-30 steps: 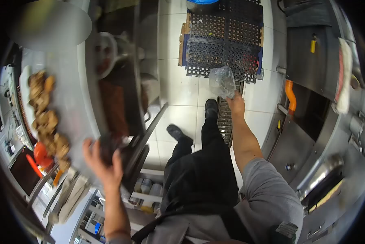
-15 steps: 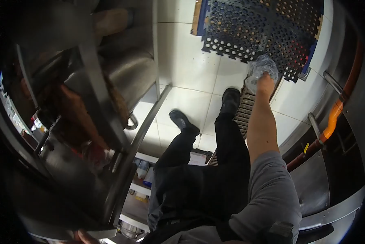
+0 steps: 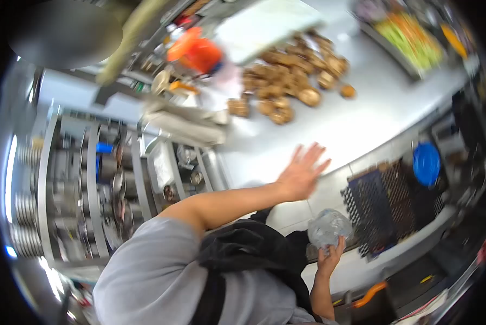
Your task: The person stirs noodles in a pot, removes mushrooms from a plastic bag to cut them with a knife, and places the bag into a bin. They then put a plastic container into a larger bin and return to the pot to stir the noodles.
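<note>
My right hand (image 3: 330,255) grips a crumpled clear plastic bag (image 3: 329,227), low beside the metal table and above the floor. My left hand (image 3: 303,174) stretches out with its fingers spread, at the near edge of the steel table (image 3: 378,116); it holds nothing. I cannot tell whether it touches the metal. On the table lies a loose heap of brown mushrooms (image 3: 286,78), beyond my left hand. A white cutting board (image 3: 267,27) sits behind the heap.
A metal tray (image 3: 392,51) of shredded vegetables stands at the far right of the table. An orange container (image 3: 197,51) is at the back left. Shelves (image 3: 94,179) with stacked dishes rise at left. A black perforated mat (image 3: 383,195) and a blue basin (image 3: 427,164) are at right.
My view has swung from the floor to the table. My right hand has come up from beside the mat, with the plastic bag still in it. My left hand now reaches forward, fingers spread.
</note>
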### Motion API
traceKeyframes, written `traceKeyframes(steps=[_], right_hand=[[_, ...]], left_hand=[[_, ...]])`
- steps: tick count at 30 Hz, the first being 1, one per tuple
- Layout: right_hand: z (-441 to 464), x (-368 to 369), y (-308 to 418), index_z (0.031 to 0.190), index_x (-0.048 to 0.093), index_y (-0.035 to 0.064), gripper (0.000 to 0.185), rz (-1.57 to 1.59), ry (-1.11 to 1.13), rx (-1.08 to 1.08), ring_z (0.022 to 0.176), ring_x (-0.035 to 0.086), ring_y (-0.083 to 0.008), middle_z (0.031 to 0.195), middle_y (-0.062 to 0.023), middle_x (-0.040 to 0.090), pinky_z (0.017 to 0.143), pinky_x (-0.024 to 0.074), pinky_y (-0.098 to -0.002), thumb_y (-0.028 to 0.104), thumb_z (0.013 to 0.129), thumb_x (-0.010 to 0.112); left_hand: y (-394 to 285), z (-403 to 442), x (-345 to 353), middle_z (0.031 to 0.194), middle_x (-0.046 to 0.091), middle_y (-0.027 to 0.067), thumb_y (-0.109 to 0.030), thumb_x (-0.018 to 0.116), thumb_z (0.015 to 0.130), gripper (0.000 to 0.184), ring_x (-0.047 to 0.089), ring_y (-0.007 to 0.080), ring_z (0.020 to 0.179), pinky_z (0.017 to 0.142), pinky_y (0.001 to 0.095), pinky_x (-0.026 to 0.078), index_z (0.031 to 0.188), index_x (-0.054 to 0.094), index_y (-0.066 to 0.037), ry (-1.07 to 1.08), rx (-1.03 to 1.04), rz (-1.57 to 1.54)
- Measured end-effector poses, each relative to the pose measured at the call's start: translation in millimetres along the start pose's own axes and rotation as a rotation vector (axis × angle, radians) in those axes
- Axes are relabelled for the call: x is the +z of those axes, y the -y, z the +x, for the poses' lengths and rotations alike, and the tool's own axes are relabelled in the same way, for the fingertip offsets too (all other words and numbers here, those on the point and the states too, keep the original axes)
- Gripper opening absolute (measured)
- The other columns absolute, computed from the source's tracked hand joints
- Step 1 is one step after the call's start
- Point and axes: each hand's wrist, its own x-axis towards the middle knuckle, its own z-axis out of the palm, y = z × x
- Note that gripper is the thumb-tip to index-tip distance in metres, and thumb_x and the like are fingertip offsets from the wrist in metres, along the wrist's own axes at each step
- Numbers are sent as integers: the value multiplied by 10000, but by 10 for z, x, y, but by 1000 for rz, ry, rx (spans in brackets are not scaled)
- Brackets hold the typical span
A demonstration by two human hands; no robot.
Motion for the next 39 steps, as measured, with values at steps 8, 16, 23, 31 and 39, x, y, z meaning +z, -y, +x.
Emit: traceKeyframes(steps=[8,16,23,31,39], right_hand=[[483,-597,2792,720,508,-32,174,296,193,-363,839,633,-364,974,-208,646,751,493,-365,28,630,644],[665,1333,5101,756,538,-38,128,425,371,-389,881,626,-328,939,-200,660,842,460,-384,-2,671,626],[1328,2601,6539,808,587,-52,133,491,586,-630,852,626,-272,926,-173,665,801,463,-337,33,737,661],[2173,3885,7055,942,621,-54,168,618,699,-402,813,556,-126,870,-65,634,756,443,-262,55,817,645],[3856,4905,7761,939,629,-35,145,577,653,-347,755,505,-96,819,-28,603,711,415,-234,58,828,644]], left_hand=[[539,-959,-871,1109,626,177,-189,641,779,446,610,315,1004,899,391,471,1181,565,-12,67,138,-1105],[2951,-3481,-1794,952,681,90,-158,596,882,240,645,158,847,761,303,516,1082,637,-31,-409,-472,-956],[4467,-4464,-2722,909,675,75,-140,605,870,258,633,148,841,770,297,508,1102,628,-29,-891,-740,-751],[6176,-4282,-3007,949,682,88,-133,628,845,262,640,158,874,795,294,510,1087,636,-31,-972,-843,-745],[8503,-4204,-2964,965,687,140,-189,653,764,339,670,224,861,778,328,532,1080,654,-65,-701,-1216,-670]])
